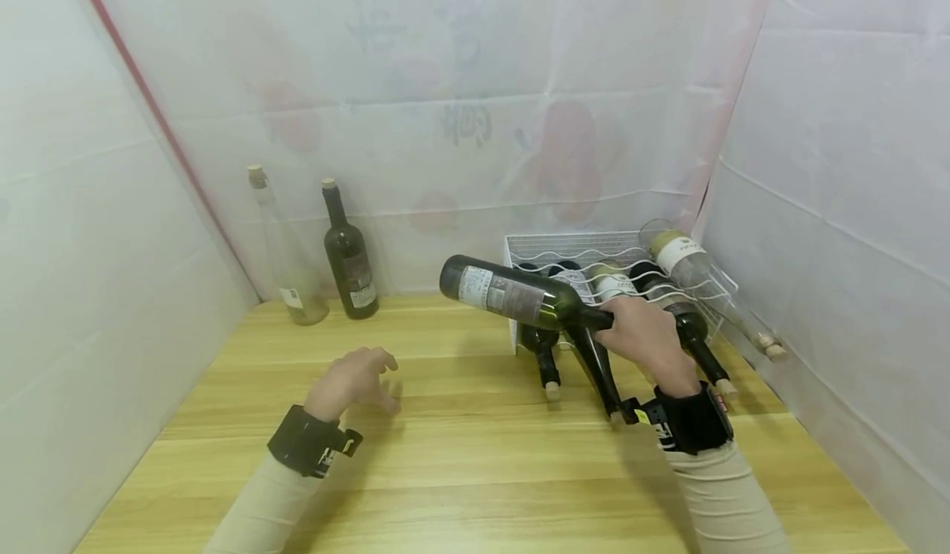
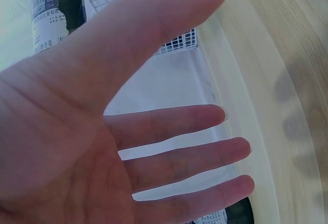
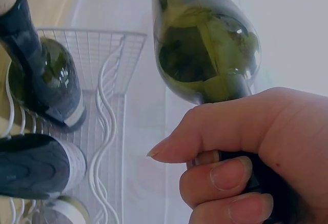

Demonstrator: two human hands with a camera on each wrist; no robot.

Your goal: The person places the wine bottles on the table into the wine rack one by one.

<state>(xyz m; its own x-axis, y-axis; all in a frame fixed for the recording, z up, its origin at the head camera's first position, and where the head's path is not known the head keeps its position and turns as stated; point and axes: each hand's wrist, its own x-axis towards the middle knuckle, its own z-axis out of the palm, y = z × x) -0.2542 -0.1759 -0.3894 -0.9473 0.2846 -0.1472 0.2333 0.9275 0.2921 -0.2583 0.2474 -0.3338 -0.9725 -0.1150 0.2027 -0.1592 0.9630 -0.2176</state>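
My right hand [image 1: 640,335] grips a dark green wine bottle [image 1: 512,294] by its neck, the fingers curled round it in the right wrist view. This bottle slants nearly level above the left part of a white wire wine rack [image 1: 575,246], its base pointing left. Several bottles lie in the rack with their corked necks toward me; among them are a dark bottle [image 1: 547,364] and a clear bottle [image 1: 683,261] at the right. Over the table, my left hand [image 1: 352,382] holds nothing, its fingers spread in the left wrist view [image 2: 174,162].
At the back left stand a clear corked bottle [image 1: 293,278] and a dark corked bottle [image 1: 350,265], both upright. The wooden table [image 1: 475,471] meets white sheet walls [image 1: 416,150] at the back and sides. Corked necks jut from the rack's front.
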